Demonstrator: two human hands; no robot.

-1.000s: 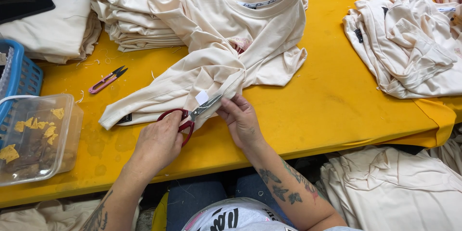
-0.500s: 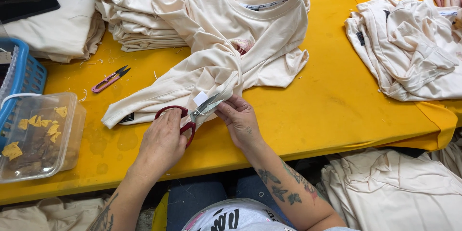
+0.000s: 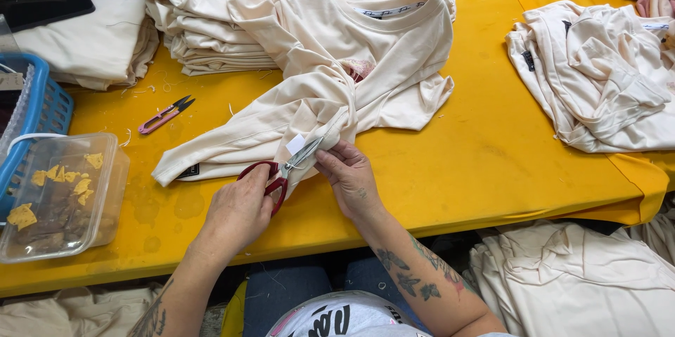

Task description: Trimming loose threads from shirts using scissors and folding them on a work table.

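Note:
A cream long-sleeved shirt (image 3: 365,56) lies bunched on the yellow table (image 3: 492,154). My left hand (image 3: 235,214) grips red-handled scissors (image 3: 281,172), whose blades point up and to the right at a small white label (image 3: 296,144) on the shirt's hem. My right hand (image 3: 348,175) pinches the cream fabric right beside the blades, just below the label.
A stack of folded cream shirts (image 3: 204,49) sits at the back left, a loose pile (image 3: 598,77) at the right. Small pink thread snips (image 3: 165,115) lie on the table. A clear plastic box (image 3: 63,196) with yellow scraps and a blue basket (image 3: 42,105) stand at the left.
The hands and scissors stay at the shirt's hem with only slight shifts; the blades have edged closer to the white label.

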